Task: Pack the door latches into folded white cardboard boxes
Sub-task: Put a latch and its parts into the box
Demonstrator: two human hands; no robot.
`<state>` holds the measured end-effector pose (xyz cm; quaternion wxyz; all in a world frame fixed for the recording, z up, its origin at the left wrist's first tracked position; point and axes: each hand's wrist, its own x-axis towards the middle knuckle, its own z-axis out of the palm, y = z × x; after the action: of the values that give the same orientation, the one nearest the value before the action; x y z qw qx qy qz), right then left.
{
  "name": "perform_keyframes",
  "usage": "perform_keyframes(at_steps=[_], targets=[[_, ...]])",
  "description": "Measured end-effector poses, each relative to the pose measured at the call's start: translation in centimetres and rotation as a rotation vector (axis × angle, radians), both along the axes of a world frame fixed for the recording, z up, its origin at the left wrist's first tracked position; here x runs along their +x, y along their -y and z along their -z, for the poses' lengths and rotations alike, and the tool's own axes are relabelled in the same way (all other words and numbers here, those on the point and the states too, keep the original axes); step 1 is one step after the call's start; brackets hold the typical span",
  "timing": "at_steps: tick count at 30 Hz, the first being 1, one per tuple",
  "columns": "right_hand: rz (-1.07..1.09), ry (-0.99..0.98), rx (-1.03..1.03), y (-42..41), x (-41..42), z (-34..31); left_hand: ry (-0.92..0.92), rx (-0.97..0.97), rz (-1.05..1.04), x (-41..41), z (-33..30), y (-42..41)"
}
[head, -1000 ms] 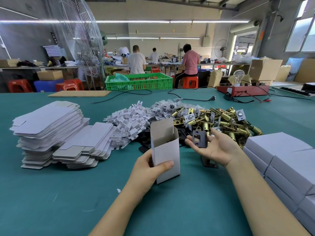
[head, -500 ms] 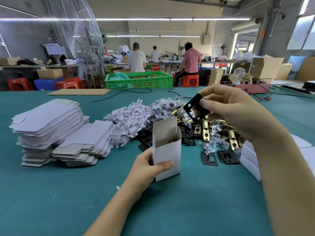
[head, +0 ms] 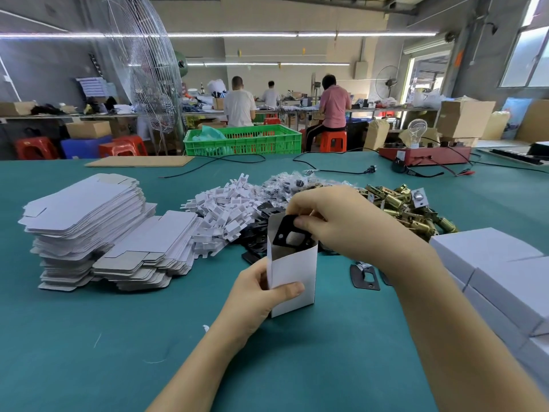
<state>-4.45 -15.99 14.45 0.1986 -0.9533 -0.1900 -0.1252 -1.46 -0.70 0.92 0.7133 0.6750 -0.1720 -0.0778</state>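
Head: right hand pinches black plate over box.

Head-worn camera looks forward and down, close over the table.

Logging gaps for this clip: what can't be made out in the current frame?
- Contents of the white box, head view: its front wall hides the inside.
- Lower part of the black plate: below the box rim.
- Right hand fingertips: behind the plate.
- Stacked closed boxes: cut by the right edge.
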Motion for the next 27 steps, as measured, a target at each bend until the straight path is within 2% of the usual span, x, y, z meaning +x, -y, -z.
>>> perform_keyframes(at_steps=[13, 27], targets=[[-0.079, -0.034, -0.098, -1.6, 0.2, 0.8, 0.006, 0.017, -0.017, 0.0, -0.1, 0.1], [-0.078, -0.007, 0.037, -0.8, 0.5, 1.0, 0.001, 0.019, -0.003, 0.1, 0.1, 0.0]])
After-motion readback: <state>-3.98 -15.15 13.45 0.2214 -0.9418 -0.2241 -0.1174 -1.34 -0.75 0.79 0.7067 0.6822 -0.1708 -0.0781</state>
